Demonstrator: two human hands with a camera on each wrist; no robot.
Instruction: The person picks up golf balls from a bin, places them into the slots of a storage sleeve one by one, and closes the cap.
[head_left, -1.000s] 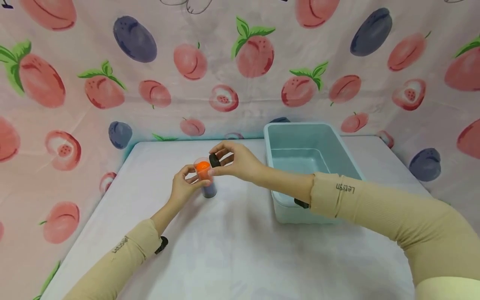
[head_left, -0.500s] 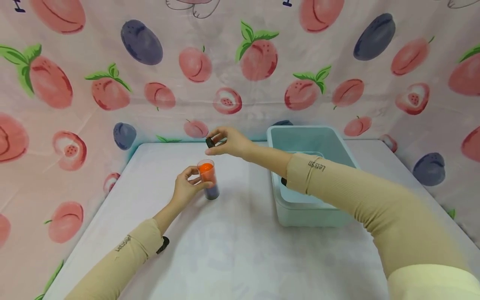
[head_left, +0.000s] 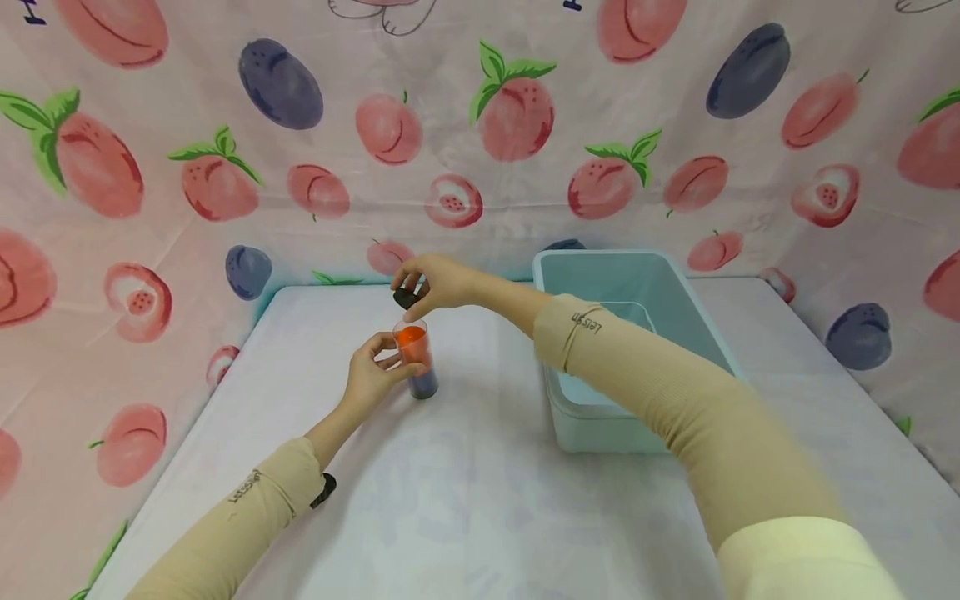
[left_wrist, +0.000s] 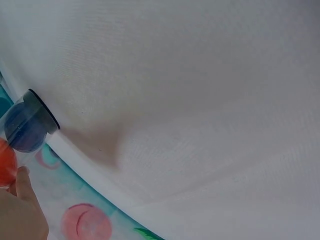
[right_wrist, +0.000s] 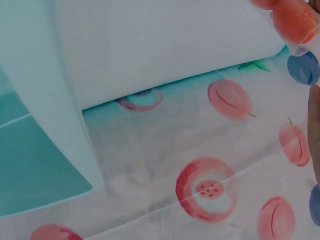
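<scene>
Head view, cap (head_left: 406, 297) just above tube (head_left: 417, 358)

White table (head_left: 465, 500): clear tube (head_left: 417, 360) standing upright, light-blue bin (head_left: 600, 425) right.

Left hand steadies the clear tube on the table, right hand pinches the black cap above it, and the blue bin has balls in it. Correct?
Not quite: the head view shows the blue bin empty. The rest holds: left hand steadies the clear tube, right hand pinches the black cap above it.

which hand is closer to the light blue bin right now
Right. The right hand, pinching a black cap, hovers just left of the bin. The left hand holds the clear tube farther left on the table.
</scene>
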